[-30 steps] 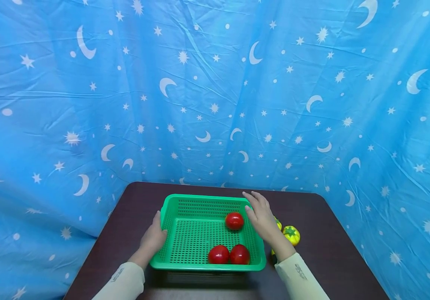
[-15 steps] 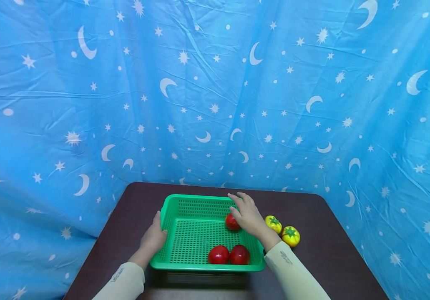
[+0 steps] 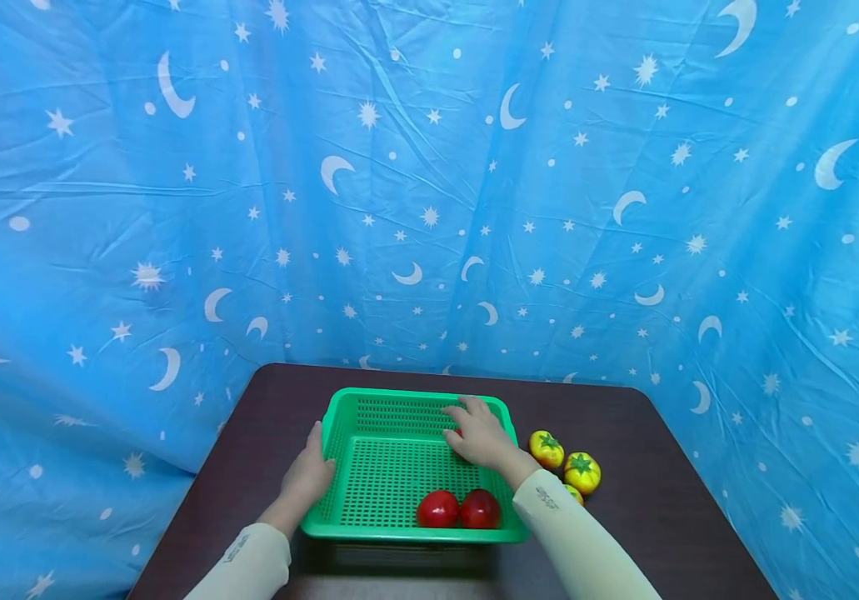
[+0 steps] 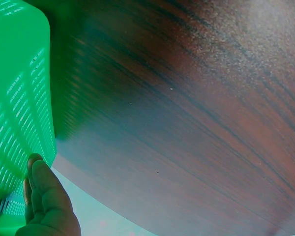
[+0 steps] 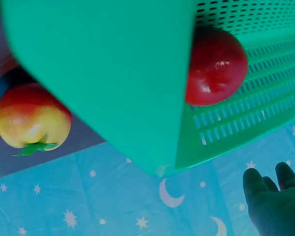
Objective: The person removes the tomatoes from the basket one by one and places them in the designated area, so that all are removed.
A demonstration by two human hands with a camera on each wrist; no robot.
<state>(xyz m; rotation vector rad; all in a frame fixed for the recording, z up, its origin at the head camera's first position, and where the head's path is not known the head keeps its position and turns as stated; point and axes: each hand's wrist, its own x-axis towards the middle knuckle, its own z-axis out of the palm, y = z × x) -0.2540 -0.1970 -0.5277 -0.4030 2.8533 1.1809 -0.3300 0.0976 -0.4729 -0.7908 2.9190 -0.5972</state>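
Note:
A green slotted plastic basket (image 3: 414, 467) stands on the dark table. My left hand (image 3: 307, 479) grips its left side, thumb over the rim and fingers along the outer wall, as the left wrist view also shows. Inside, two shiny red round fruits (image 3: 438, 509) sit at the near right. A third red fruit (image 3: 459, 432) lies mostly hidden under my right hand (image 3: 480, 437), whose fingers are spread over it; contact cannot be made out. In the right wrist view the fingers (image 5: 285, 174) extend apart from the visible red fruit (image 5: 217, 66).
Yellow-and-red fruits (image 3: 582, 473) with green leafy tops lie on the table (image 3: 669, 500) right of the basket, one partly behind the right sleeve (image 3: 571, 525). A blue curtain (image 3: 429, 208) with moons and stars hangs behind the table.
My right hand has moved left from the basket's right rim to over the far red fruit, now mostly covering it. More of the yellow fruits show. The left hand has stayed in place.

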